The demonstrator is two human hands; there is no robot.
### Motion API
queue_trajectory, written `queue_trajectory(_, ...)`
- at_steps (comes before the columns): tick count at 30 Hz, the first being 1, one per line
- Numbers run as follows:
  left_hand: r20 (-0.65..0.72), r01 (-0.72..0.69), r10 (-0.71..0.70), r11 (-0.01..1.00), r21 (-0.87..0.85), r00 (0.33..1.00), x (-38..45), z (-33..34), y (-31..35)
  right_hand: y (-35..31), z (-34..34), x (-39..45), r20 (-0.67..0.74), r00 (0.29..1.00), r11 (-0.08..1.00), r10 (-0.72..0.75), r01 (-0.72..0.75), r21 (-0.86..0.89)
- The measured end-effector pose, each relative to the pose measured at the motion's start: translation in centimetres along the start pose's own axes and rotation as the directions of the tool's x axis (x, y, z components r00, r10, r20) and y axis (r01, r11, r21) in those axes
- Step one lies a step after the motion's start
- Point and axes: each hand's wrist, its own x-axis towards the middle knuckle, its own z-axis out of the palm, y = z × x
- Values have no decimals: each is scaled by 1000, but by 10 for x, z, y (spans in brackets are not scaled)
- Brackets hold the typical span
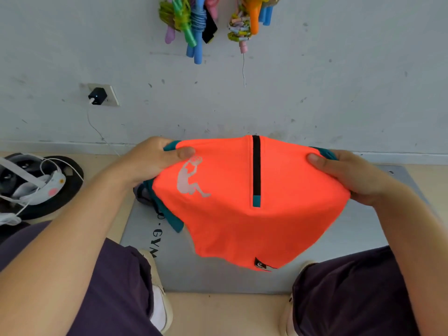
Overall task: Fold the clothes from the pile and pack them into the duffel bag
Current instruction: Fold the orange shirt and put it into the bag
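A bright orange garment (230,214) with teal trim, a black stripe and a silver basketball-player print hangs spread in front of me above a grey gym mat (218,275). My left hand (155,161) pinches its upper left edge, thumb on top. My right hand (346,173) pinches the upper right edge the same way. Under the garment's left side, a bit of teal and dark cloth (150,197) lies on the mat. No duffel bag is in view.
A white wall stands close ahead, with coloured jump ropes (194,27) hanging high up and a black charger (97,96) in a socket. A headset and cable rest on a dark round object (60,190) at left. My knees in dark shorts frame the mat.
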Motion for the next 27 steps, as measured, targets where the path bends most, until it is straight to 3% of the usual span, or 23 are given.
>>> queue_trajectory(4,-102,-32,43,993,109,994,1,0,2,-10,-5,-6,-61,997,973,-42,27,-229)
queue_trajectory(9,53,-75,61,935,346,997,-9,-7,5,-22,-9,-14,-41,999,804,8,-31,-594)
queue_trajectory(11,-4,-77,83,945,319,997,-11,-8,8,-26,-8,-16,-96,994,816,-46,-18,-578)
queue_trajectory(14,-97,-64,79,987,150,992,-19,-12,16,-34,0,-29,-49,993,929,-106,81,-361)
queue_trajectory(17,-52,-15,15,1000,-4,999,-36,-10,23,-38,8,-46,7,993,958,-116,114,-263)
queue_trajectory(22,120,29,-54,980,199,991,-70,-14,27,-41,12,-70,79,997,897,19,18,-441)
queue_trajectory(27,203,-11,-21,988,154,979,-74,-42,56,-64,-5,-76,154,986,917,64,3,-399)
